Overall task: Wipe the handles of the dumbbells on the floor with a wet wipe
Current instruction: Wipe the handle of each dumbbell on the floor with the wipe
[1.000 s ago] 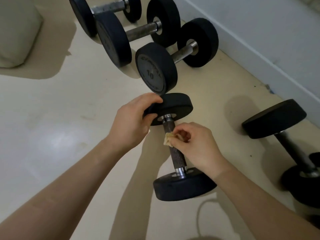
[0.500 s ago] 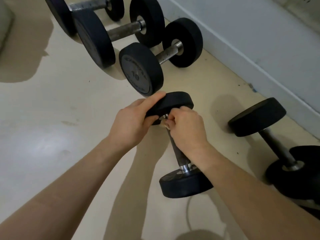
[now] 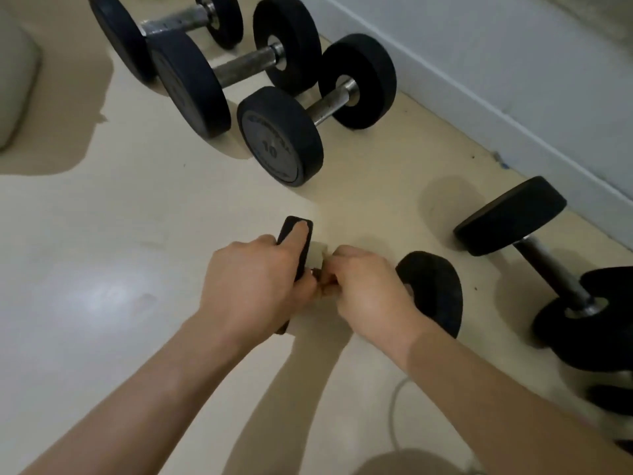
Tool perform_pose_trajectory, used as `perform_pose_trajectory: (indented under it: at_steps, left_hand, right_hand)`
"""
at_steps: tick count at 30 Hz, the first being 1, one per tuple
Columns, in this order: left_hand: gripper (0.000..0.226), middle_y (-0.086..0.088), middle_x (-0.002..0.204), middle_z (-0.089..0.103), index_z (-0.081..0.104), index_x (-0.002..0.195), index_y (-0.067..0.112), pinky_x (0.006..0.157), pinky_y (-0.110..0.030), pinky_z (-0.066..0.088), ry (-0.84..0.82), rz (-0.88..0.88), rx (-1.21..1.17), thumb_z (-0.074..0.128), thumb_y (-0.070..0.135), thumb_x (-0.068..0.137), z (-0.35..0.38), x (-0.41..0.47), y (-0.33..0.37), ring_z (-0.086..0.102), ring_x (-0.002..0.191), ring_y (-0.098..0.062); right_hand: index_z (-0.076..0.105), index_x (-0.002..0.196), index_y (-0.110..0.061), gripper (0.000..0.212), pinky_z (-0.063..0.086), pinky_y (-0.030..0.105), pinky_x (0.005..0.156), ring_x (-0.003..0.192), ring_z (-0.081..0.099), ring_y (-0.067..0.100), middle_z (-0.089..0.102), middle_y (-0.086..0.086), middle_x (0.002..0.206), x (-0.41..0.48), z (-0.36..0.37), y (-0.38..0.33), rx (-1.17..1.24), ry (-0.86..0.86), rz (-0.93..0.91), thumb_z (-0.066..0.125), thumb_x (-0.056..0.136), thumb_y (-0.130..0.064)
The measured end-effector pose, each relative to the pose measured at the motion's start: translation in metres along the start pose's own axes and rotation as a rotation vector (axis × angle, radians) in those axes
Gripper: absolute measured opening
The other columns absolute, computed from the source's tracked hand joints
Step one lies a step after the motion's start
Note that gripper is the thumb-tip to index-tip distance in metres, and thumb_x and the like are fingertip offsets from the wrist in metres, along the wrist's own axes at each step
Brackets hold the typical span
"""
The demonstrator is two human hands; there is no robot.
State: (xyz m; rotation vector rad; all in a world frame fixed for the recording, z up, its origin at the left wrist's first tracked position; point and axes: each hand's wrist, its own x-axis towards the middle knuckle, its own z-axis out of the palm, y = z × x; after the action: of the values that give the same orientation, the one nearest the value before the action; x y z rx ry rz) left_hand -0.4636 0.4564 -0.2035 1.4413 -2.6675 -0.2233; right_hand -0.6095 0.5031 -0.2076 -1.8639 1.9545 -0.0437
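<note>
Lying sideways at the centre of the frame, the small dumbbell (image 3: 435, 289) is being held by both hands. Its left plate (image 3: 295, 231) is gripped by the left hand (image 3: 253, 286), fingers curled round the black rim and one fingertip laid on top of it. The handle (image 3: 315, 273) is almost wholly covered. The right hand (image 3: 370, 286) is closed tight around it, knuckles up, and the wet wipe (image 3: 318, 252) is seen as a pale fold squeezed out between that fist and the left plate. The other plate is seen just behind the right wrist, low over the floor (image 3: 102, 234); whether it is touching cannot be told.

Across the top half, three more are lined up on their edges, one behind another. Nearest is the 10 dumbbell (image 3: 274, 142), then a larger dumbbell (image 3: 191, 84), then a third dumbbell (image 3: 120, 36) cut off by the upper edge. At the right of the frame a tilted dumbbell (image 3: 510, 214) is stood on end, one plate up, the other down beside more black plates blurred at the edge. A pale wall (image 3: 513, 63) is seen running diagonally across the upper right. A pale padded shape (image 3: 13, 80) is caught at the left edge, and a thin light cable (image 3: 394, 406) is curved on the floor at the bottom.
</note>
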Motion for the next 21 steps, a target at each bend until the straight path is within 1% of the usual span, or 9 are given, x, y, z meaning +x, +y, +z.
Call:
perform_pose_trajectory:
  at_steps: [3, 5, 7, 8, 10, 13, 17, 19, 21]
  left_hand:
    - [0.030, 0.002, 0.046, 0.039, 0.052, 0.090, 0.020, 0.041, -0.019, 0.021, -0.005, -0.092, -0.038, 0.059, 0.041, 0.071, 0.004, -0.025, 0.003, 0.034, 0.035, -0.026]
    - [0.026, 0.001, 0.051, 0.043, 0.046, 0.087, 0.022, 0.042, -0.023, 0.025, -0.024, -0.153, -0.069, 0.054, 0.042, 0.074, 0.003, -0.019, 0.003, 0.043, 0.042, -0.027]
    - [0.022, 0.001, 0.057, 0.049, 0.043, 0.081, 0.022, 0.046, -0.027, 0.033, -0.040, -0.182, -0.142, 0.049, 0.042, 0.076, 0.003, -0.002, 0.002, 0.049, 0.051, -0.026]
    - [0.021, 0.001, 0.061, 0.053, 0.043, 0.079, 0.022, 0.049, -0.028, 0.037, -0.048, -0.206, -0.184, 0.048, 0.042, 0.076, 0.002, 0.008, 0.001, 0.050, 0.055, -0.025]
    - [0.021, 0.000, 0.074, 0.061, 0.053, 0.085, 0.023, 0.056, -0.030, 0.041, -0.085, -0.247, -0.202, 0.045, 0.042, 0.079, 0.002, 0.027, -0.001, 0.053, 0.063, -0.023]
    - [0.038, -0.002, 0.095, 0.066, 0.060, 0.111, 0.022, 0.065, -0.030, 0.040, -0.150, -0.265, -0.163, 0.043, 0.043, 0.084, 0.000, 0.044, -0.003, 0.050, 0.075, -0.023]
    - [0.039, -0.001, 0.100, 0.065, 0.061, 0.113, 0.023, 0.067, -0.030, 0.037, -0.198, -0.295, -0.179, 0.042, 0.043, 0.086, 0.000, 0.058, -0.005, 0.051, 0.079, -0.023]
    - [0.037, -0.001, 0.099, 0.065, 0.062, 0.111, 0.024, 0.066, -0.030, 0.037, -0.183, -0.304, -0.172, 0.042, 0.043, 0.086, -0.001, 0.061, -0.003, 0.052, 0.080, -0.024]
    - [0.036, -0.002, 0.101, 0.064, 0.062, 0.113, 0.027, 0.068, -0.030, 0.038, -0.133, -0.318, -0.172, 0.043, 0.042, 0.087, -0.002, 0.063, 0.001, 0.054, 0.084, -0.025]
  right_hand:
    - [0.069, 0.088, -0.015, 0.016, 0.051, 0.033, 0.073, 0.078, 0.059, 0.021, 0.058, 0.001, 0.088, -0.034, 0.012, 0.007, 0.023, 0.120, 0.113, 0.060, 0.082, -0.003]
    - [0.072, 0.090, -0.012, 0.021, 0.052, 0.030, 0.076, 0.079, 0.062, 0.021, 0.066, 0.003, 0.089, -0.036, 0.023, 0.006, 0.121, 0.301, 0.168, 0.066, 0.076, 0.003]
    - [0.072, 0.089, -0.010, 0.032, 0.050, 0.030, 0.076, 0.078, 0.062, 0.024, 0.070, 0.005, 0.088, -0.023, 0.036, -0.009, 0.177, 0.426, 0.123, 0.065, 0.066, 0.011]
    - [0.071, 0.084, -0.009, 0.030, 0.048, 0.029, 0.073, 0.074, 0.061, 0.024, 0.070, 0.005, 0.084, -0.016, 0.040, -0.020, 0.200, 0.466, 0.101, 0.064, 0.063, 0.012]
    - [0.069, 0.077, -0.010, 0.024, 0.044, 0.028, 0.068, 0.069, 0.056, 0.025, 0.069, 0.005, 0.078, -0.004, 0.042, -0.032, 0.210, 0.463, 0.059, 0.063, 0.062, 0.009]
    - [0.073, 0.081, -0.012, 0.026, 0.046, 0.028, 0.069, 0.073, 0.056, 0.023, 0.072, 0.002, 0.083, -0.005, 0.039, -0.009, 0.066, 0.466, 0.054, 0.066, 0.064, 0.007]
    - [0.074, 0.082, -0.006, 0.035, 0.055, 0.032, 0.072, 0.074, 0.062, 0.029, 0.074, 0.006, 0.084, -0.016, 0.038, 0.027, 0.081, 0.641, 0.209, 0.079, 0.054, 0.014]
    - [0.074, 0.083, -0.005, 0.039, 0.054, 0.033, 0.074, 0.078, 0.063, 0.031, 0.074, 0.008, 0.088, -0.005, 0.043, 0.014, 0.119, 0.654, 0.165, 0.075, 0.051, 0.018]
    - [0.074, 0.080, -0.007, 0.036, 0.050, 0.027, 0.072, 0.076, 0.062, 0.028, 0.074, 0.006, 0.090, 0.006, 0.047, -0.005, 0.142, 0.602, 0.048, 0.069, 0.054, 0.017]
